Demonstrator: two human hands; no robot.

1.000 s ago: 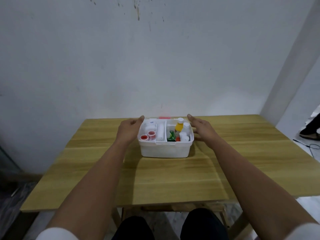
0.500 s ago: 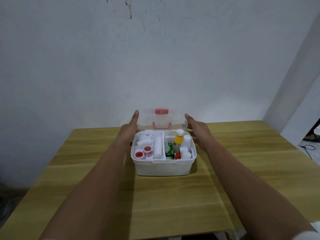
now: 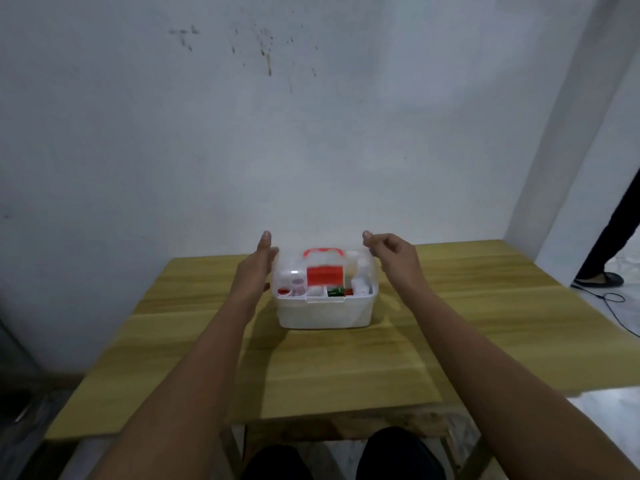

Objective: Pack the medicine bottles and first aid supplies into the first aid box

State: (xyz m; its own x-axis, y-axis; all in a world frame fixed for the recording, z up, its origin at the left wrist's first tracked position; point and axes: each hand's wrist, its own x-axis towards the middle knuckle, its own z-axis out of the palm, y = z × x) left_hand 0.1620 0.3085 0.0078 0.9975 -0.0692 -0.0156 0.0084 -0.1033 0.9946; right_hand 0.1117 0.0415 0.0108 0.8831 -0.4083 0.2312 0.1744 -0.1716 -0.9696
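Note:
The white first aid box (image 3: pixel 325 311) stands at the back middle of the wooden table (image 3: pixel 485 306). Its clear lid (image 3: pixel 349 268), with a red handle (image 3: pixel 323 252) and red latch, is folded down over it. Through the lid I see white bottles (image 3: pixel 360 282), a green packet (image 3: pixel 335 291) and red-cored tape rolls (image 3: pixel 285 292). My left hand (image 3: pixel 258 265) lies with straight fingers against the lid's left side, thumb up. My right hand (image 3: pixel 391 254) is at the lid's right back corner, its fingers curled on the edge.
A white wall rises just behind the table. At the far right a person's dark-clad leg and shoe (image 3: pixel 601 268) stand on the floor beside a black cable (image 3: pixel 620 306). My knees are under the table's front edge.
Both hands have swung the lid from flat behind the box, up and forward, and down over the box. The view has also shifted downward.

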